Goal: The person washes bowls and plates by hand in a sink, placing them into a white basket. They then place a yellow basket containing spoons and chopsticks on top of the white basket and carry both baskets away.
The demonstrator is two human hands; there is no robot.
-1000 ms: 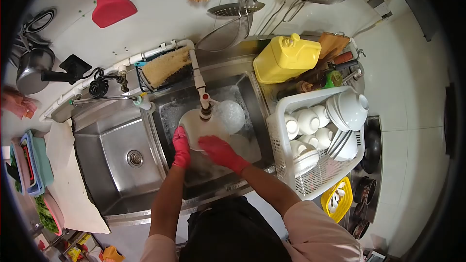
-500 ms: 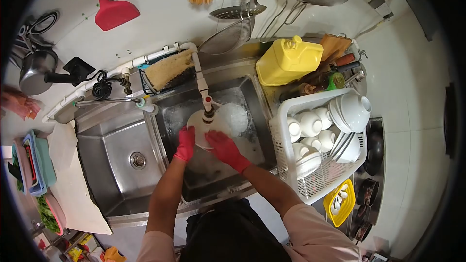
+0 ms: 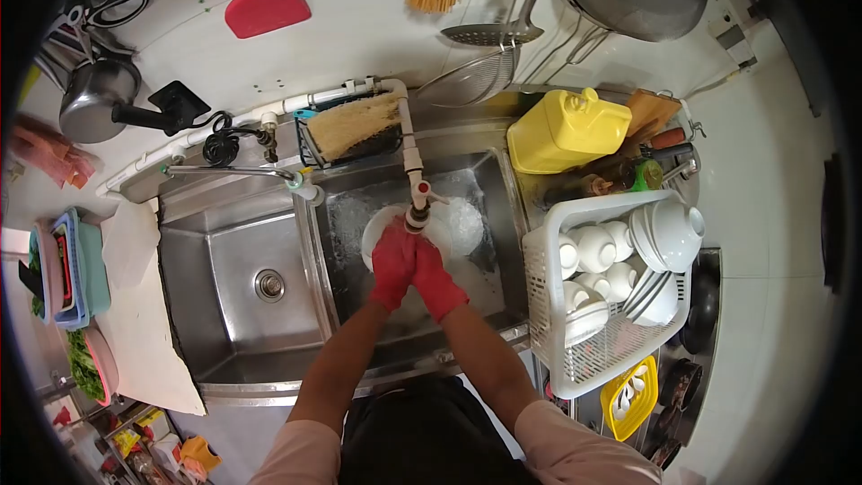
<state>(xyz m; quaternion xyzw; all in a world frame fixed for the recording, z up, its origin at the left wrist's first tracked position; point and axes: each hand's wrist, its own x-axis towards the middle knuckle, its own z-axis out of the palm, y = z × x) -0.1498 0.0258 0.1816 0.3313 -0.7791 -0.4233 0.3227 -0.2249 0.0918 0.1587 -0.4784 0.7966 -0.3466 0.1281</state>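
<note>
Light bright and even, from overhead; shadows short and soft. I note heavy fisheye: black vignette all round, straight edges bowing outward. Mild glare on the steel sink basin [image 3: 224, 247] and white wall [image 3: 359, 45]. Centre sharp; the white plate [image 3: 373, 232] is nearly blown out.

Plate [image 3: 375, 232] mostly behind left hand [image 3: 392, 256], right hand [image 3: 431, 267]

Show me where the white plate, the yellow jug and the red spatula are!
white plate [image 3: 375, 235], head view, on its bare left rim.
yellow jug [image 3: 567, 133], head view, on the middle of its body.
red spatula [image 3: 269, 9], head view, on its flat blade.
</note>
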